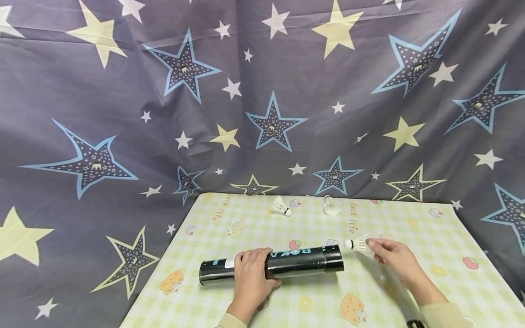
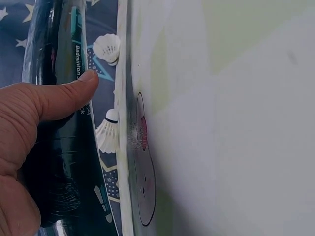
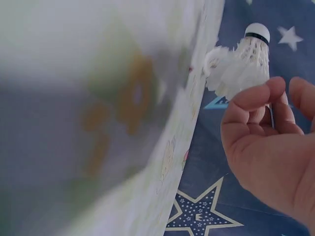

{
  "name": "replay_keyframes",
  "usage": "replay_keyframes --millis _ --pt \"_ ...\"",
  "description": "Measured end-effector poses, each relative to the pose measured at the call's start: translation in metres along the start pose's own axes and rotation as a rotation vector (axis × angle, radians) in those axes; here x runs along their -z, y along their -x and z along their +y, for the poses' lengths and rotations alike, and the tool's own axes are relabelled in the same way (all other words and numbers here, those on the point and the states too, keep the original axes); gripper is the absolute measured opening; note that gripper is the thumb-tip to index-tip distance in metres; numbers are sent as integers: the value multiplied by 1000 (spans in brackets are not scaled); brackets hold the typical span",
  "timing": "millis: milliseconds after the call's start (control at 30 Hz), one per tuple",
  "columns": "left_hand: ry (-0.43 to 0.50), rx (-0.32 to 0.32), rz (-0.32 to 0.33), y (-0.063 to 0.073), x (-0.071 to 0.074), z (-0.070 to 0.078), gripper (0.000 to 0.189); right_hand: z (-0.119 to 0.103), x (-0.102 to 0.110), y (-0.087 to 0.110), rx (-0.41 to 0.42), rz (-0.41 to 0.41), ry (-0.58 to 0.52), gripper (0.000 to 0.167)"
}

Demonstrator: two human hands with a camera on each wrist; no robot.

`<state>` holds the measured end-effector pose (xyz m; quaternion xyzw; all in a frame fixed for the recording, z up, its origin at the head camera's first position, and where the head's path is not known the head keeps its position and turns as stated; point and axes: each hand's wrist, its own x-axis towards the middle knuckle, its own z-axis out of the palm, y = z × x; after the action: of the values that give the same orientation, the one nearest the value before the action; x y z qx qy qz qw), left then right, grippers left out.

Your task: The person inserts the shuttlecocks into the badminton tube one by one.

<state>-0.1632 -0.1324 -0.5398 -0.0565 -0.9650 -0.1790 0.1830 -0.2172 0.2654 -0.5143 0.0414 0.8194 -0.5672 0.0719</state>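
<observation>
one held shuttle [image 1: 359, 244]: located just off the right end of the tube [image 1: 301, 265]; contact not seen, depth across the gap not confirmed.
cork: faces left, toward the tube's right end; the feather skirt faces away from the tube.
shuttle axis: roughly left to right, close to parallel with the tube's length; sits toward the tube's far edge rather than square on its centre line. judged the governing relation: a slight offset, not a wrong heading.
tube axis: long, left to right, right end a little farther from the person than the left.
tube end: face at the right not visible; whether it is open cannot be told.
tube support: held over the cloth [image 1: 320, 314]; whether it also rests there cannot be told.
left hand [image 1: 252, 278]: wrapped over the middle of the tube, thumb laid along its side; firm hold by appearance.
right hand [image 1: 393, 257]: beyond the tube's right end; thumb and fingers curled in a pinch at the skirt's rim, cork left clear.
nearer hand: the right, to the tube's right end; the left is farther back along the tube.
far shuttles: left one [image 1: 280, 206] and right one [image 1: 331, 206] lie beyond the tube, well apart from it and from each other.
</observation>
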Motion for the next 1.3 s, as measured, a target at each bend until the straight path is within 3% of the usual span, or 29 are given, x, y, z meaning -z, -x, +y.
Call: replay_keyframes --millis 133,300,733,867,1033,1167,1300 --pt "-3 1 1 0 0 0 88 0 -13 28 0 -48 -123 45" --pt "-4 2 -8 -1 -1 1 87 -4 -26 46 30 -100 -158 40" --pt "-14 5 -17 1 1 1 87 -18 -45 54 129 -96 -129 38" --pt "7 -7 -14 -1 2 2 87 -23 -52 53 157 -138 -182 37" --pt "40 -30 -11 -5 3 5 87 -24 -61 50 108 -185 -332 29" --pt "36 -19 -7 -6 3 5 87 -23 -67 50 56 -117 -394 28" --pt "34 -9 -1 -6 2 5 87 -21 -72 50 21 -8 -291 42"
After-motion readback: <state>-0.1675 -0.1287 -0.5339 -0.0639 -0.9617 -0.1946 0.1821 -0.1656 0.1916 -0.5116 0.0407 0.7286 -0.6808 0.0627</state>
